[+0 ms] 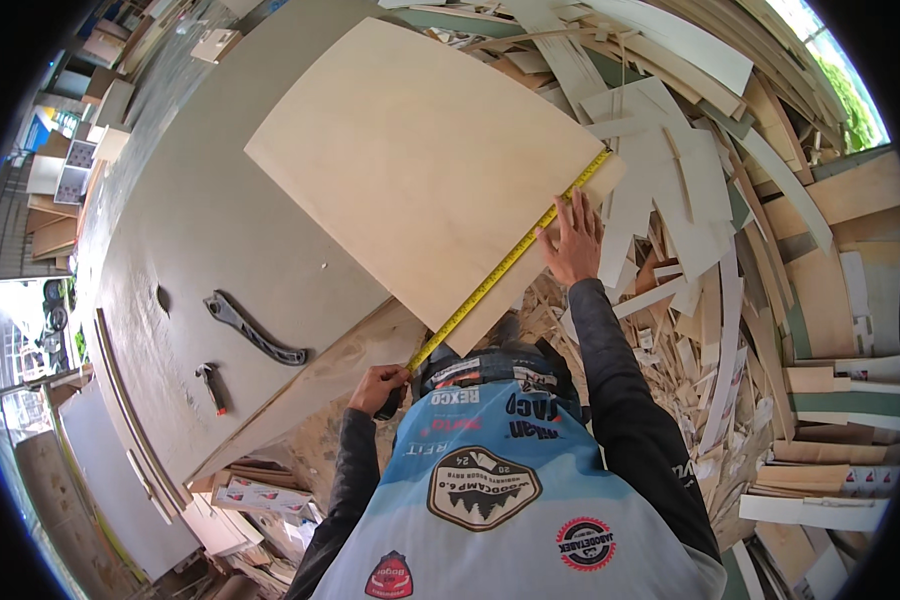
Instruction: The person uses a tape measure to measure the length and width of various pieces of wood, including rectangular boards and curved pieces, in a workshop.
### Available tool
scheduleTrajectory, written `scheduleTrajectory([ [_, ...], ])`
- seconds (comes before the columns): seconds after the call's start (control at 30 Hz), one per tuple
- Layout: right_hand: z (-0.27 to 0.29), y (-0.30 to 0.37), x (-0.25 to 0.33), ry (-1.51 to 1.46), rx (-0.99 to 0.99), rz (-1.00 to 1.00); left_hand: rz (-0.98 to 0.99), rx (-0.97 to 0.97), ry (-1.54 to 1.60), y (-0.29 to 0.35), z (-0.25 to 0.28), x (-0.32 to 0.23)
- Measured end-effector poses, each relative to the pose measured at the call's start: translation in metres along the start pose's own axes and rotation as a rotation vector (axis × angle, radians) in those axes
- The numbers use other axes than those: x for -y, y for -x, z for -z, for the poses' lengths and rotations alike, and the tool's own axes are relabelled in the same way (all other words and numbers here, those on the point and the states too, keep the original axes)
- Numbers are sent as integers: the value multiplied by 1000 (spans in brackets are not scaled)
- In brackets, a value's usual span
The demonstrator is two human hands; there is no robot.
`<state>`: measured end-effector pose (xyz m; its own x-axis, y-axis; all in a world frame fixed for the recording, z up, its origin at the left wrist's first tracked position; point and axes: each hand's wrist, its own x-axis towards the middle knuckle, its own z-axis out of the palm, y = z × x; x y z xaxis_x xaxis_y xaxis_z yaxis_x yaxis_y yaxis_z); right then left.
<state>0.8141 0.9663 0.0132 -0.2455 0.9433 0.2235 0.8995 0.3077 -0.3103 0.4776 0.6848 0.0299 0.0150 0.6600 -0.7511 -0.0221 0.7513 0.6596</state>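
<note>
Black-marked yellow tape [500,273], pale-tan board [425,165].

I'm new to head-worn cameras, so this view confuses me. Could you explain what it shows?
There's no robot here: a person works bare-handed. The single picture comes from a wide fisheye camera on their head, looking down, so straight edges bend toward the rim. A pale board lies on a grey surface; left of it are a dark curved tool and a smaller tool with a red end. The left hand holds the near end of a yellow tape measure, stretched across the board. The right hand is spread, fingers at the tape.
</note>
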Motion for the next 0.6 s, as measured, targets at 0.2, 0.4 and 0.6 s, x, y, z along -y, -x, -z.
scheduleTrajectory([
  [0.2,1,0,2,-18,-25,-3,-44,-18,16,-3,-2,9],
  [0.4,3,-3,-1,7,-10,-11,-2,33,14,-5,-1,4],
  [0.6,2,-12,-8,31,-10,-58,-25,78,-7,-7,1,10],
])
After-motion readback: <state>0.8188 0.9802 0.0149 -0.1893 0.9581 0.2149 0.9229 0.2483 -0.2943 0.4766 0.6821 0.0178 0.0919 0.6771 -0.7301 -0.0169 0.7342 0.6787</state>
